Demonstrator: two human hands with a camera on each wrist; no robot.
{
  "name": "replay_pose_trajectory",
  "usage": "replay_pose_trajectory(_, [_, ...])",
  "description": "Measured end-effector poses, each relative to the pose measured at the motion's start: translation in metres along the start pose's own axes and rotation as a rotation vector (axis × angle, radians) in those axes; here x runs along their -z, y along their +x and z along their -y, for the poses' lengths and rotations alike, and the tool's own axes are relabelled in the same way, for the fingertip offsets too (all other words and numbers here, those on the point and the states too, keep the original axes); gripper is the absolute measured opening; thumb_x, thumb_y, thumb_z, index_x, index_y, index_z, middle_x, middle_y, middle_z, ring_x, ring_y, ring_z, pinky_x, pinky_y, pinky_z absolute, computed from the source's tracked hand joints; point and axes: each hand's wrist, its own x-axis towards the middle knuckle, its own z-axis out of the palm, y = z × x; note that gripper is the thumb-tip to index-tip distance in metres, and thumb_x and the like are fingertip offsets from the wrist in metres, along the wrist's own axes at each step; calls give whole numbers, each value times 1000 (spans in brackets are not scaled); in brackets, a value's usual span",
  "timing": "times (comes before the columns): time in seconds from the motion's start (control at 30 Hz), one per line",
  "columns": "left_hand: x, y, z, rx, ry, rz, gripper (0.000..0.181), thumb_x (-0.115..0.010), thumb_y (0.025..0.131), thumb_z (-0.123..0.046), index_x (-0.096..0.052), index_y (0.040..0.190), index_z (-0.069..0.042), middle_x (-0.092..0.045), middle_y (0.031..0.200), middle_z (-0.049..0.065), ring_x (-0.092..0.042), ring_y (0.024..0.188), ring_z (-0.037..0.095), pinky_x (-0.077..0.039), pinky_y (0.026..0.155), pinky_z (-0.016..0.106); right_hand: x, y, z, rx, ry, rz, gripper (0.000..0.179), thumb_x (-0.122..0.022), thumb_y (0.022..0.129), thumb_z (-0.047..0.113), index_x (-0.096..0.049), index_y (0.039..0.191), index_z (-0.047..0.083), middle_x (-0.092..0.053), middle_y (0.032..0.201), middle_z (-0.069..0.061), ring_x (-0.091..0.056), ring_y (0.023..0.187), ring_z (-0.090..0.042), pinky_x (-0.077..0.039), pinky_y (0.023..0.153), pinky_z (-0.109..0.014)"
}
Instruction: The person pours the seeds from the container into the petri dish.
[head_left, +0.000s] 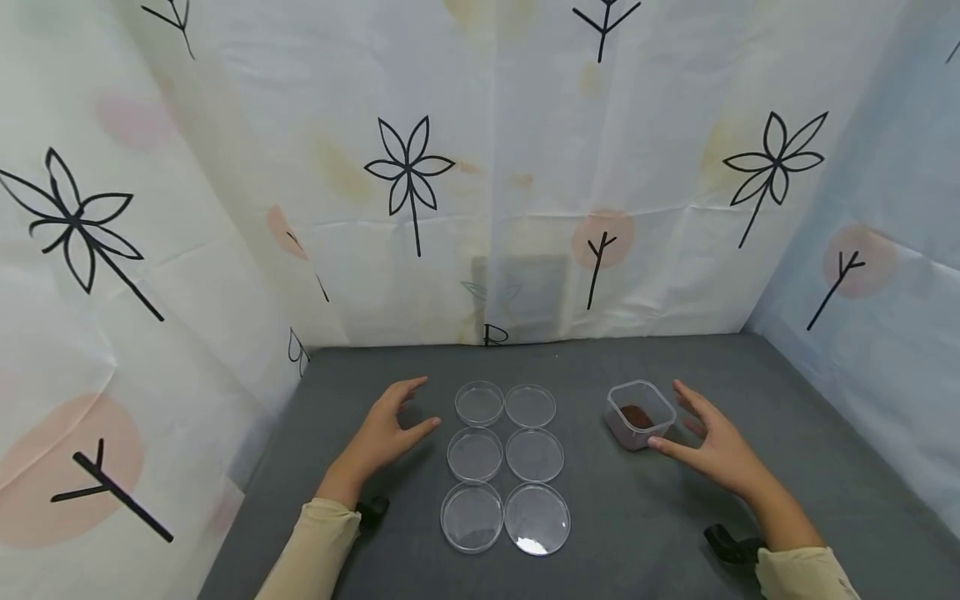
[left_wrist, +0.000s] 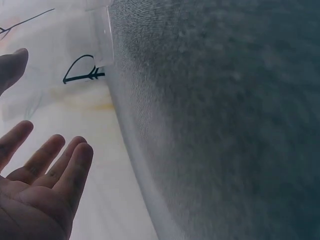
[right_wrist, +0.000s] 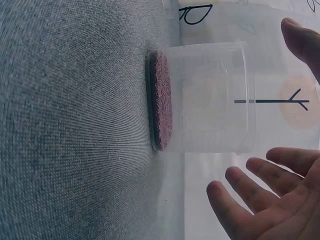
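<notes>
Several clear round petri dishes (head_left: pixel 475 454) stand on the grey table in two columns, one dish behind another. To their left my left hand (head_left: pixel 386 429) hovers with fingers spread and nothing held. A clear plastic tub (head_left: pixel 642 408) stands to the right of the dishes, a layer of reddish-brown granules (right_wrist: pixel 163 100) covering its bottom. My right hand (head_left: pixel 712 446) is beside the tub's right side, fingers parted, its thumb tip right at the near corner. In the right wrist view a gap shows between the fingers and the tub wall.
The grey tabletop (head_left: pixel 600 533) runs back to a white patterned cloth (head_left: pixel 525 167), which also hangs along the left and right sides. A black strap part (head_left: pixel 731 546) sits at my right wrist, and another (head_left: pixel 371 512) at my left.
</notes>
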Motion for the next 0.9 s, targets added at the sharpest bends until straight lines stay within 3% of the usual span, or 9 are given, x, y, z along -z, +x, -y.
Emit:
replay_pose_trajectory(0.43, [-17,30,9,64,-86,70,66,-82,95,-18,-53,153,-4,-53,153,22,-56,138,48,-52,116,57,-6,7,-1,37,34,-15,101,-87,92,24,-25,168,0,-33,168,-31,-39,149,-53,-47,112,-60])
replay_pose_trajectory(0.7, [-22,43,9,148,-172,111,71,-83,93,-13,-50,155,-2,-48,160,22,-55,141,48,-51,116,58,-5,9,-1,40,40,-9,101,-86,92,24,-23,168,0,-32,169,-30,-39,150,-53,-45,112,-56])
replay_pose_trajectory(0.9, [-28,50,10,166,-180,160,75,-83,93,-10,-47,158,-2,-45,163,23,-53,142,51,-50,116,61,-5,10,-1,34,42,-4,101,-85,93,24,-23,168,-1,-33,169,-30,-40,148,-55,-46,111,-59])
